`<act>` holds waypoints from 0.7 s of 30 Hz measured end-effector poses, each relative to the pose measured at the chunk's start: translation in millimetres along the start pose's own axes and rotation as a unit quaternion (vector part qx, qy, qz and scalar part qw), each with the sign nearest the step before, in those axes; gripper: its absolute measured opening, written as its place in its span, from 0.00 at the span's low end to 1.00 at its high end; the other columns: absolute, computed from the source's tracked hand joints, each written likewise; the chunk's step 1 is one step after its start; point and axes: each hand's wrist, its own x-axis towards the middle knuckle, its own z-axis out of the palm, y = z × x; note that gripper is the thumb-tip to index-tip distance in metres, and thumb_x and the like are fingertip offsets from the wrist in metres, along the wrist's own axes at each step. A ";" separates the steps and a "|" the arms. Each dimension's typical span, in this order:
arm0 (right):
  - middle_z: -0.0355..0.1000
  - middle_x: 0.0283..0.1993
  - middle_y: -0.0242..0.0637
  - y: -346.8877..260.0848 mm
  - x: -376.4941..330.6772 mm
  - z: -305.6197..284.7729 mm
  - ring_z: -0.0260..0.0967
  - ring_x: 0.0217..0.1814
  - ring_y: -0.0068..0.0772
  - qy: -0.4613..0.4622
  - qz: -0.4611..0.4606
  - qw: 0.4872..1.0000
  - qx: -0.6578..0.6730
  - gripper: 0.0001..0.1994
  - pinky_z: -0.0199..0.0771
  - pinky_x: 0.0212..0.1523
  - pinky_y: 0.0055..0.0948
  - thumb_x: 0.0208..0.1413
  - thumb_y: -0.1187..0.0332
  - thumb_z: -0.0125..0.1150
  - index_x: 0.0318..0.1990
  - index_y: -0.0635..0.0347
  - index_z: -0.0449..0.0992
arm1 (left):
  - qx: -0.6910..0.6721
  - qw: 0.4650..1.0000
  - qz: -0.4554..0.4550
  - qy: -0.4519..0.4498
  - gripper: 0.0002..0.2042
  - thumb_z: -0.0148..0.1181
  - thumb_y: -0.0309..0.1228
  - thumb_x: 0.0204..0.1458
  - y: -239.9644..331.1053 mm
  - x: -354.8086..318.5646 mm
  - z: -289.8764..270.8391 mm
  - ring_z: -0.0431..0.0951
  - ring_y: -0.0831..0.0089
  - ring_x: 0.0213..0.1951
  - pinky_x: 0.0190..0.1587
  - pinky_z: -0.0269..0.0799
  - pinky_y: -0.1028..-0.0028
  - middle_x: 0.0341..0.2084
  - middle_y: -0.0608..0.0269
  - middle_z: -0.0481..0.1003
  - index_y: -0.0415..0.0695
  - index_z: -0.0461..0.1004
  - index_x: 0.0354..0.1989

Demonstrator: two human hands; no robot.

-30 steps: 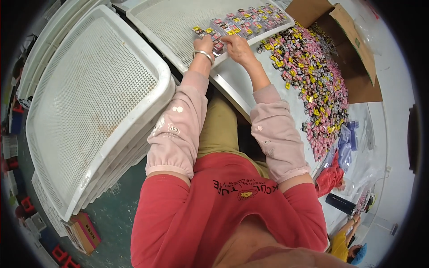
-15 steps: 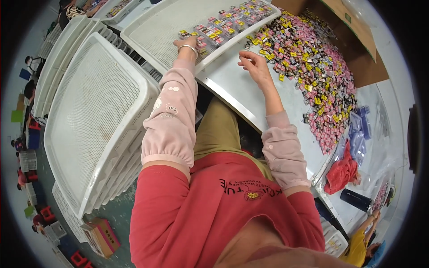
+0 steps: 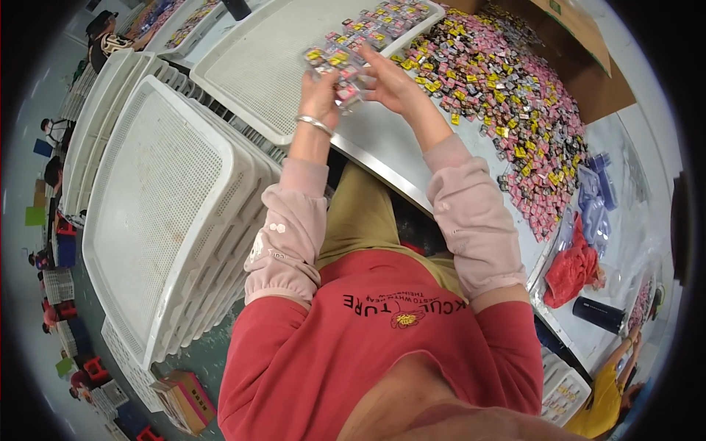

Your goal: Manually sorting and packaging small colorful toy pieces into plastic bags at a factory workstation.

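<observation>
A clear plastic blister pack (image 3: 340, 60) filled with small pink, yellow and black pieces is lifted in front of me, tilted and slightly blurred. My left hand (image 3: 319, 97) is closed on its near left side. At its right edge is my right hand (image 3: 393, 82), fingers spread; whether they touch the pack I cannot tell. Behind it, more filled clear packs (image 3: 382, 28) lie in rows along the right side of a white perforated tray (image 3: 246, 77).
A large heap of small pink, yellow and black pieces (image 3: 507, 110) covers the table at right, beside an open cardboard box (image 3: 596, 95). White trays (image 3: 158, 184) are stacked at my left. A red cloth (image 3: 570, 272) and black cylinder (image 3: 599, 314) lie at the right edge.
My left hand has lifted a pack off the tray and drawn it nearer and right. My right hand has moved left and up to the pack's edge, its fingers spreading.
</observation>
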 end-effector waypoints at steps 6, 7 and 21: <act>0.71 0.49 0.42 6.4 -15.0 -41.2 0.72 0.45 0.30 0.046 -0.017 0.998 -0.049 0.26 0.77 0.40 0.32 0.57 0.62 0.60 0.61 0.58 0.62 | -0.044 0.995 -0.086 0.021 0.20 0.52 0.24 0.55 -33.2 -28.1 56.7 0.73 0.62 0.45 0.43 0.75 0.61 0.46 0.54 0.68 0.43 0.54 0.54; 0.71 0.48 0.39 1.8 -18.3 -53.6 0.73 0.44 0.31 0.058 -0.007 0.997 -0.059 0.24 0.79 0.38 0.32 0.57 0.63 0.59 0.59 0.59 0.64 | -0.082 0.991 -0.101 -0.027 0.18 0.51 0.29 0.57 -36.9 -25.8 57.7 0.71 0.58 0.49 0.47 0.73 0.59 0.49 0.56 0.66 0.45 0.57 0.55; 0.74 0.48 0.37 -146.1 -141.8 -129.3 0.74 0.48 0.30 0.016 -0.014 1.000 0.013 0.16 0.76 0.49 0.32 0.61 0.65 0.51 0.54 0.62 0.70 | -0.178 0.905 -0.085 -0.377 0.16 0.56 0.29 0.56 -27.0 -73.6 123.0 0.76 0.74 0.39 0.41 0.77 0.73 0.39 0.63 0.74 0.40 0.66 0.52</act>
